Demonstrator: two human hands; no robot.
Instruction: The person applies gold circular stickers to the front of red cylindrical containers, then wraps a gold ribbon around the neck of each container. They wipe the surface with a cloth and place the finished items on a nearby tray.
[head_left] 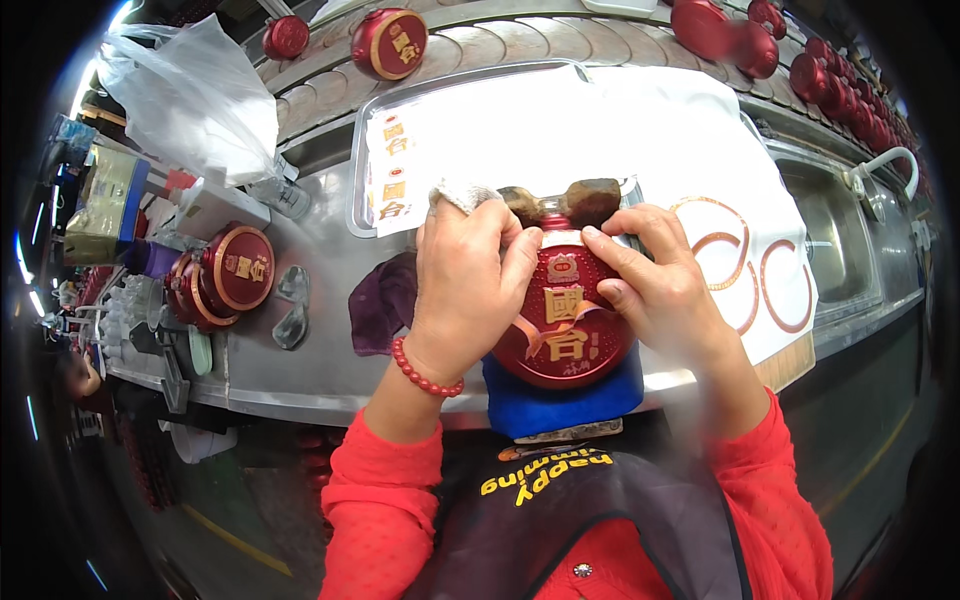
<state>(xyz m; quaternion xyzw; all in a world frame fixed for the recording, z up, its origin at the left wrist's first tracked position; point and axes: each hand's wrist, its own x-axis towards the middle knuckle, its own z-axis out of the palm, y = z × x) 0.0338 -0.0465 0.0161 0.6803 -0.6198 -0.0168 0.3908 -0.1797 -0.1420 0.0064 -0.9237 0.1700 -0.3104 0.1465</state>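
A round, flat red bottle [570, 345] with raised gold characters and a copper ribbon-like band lies tilted on a blue padded rest [570, 398]. Its neck end sits between two dark brown, worn blocks [592, 200]. Across the bottle's shoulder runs a narrow pale strip [562, 238]. My left hand [465, 270] is closed at the left shoulder, thumb at the strip's left end; a whitish cloth [462, 193] shows by its fingers. From the other side my right hand [660, 270] closes on the right shoulder, thumb and forefinger against the bottle.
White sheets cover a metal tray [360, 180], with gold decals [393, 190] at left. Copper rings [787, 285] lie right, near a sink [830, 220]. Finished-looking red bottles [238, 268], a purple cloth [383, 305] and a plastic bag [205, 100] are left. A slatted conveyor [500, 42] runs behind.
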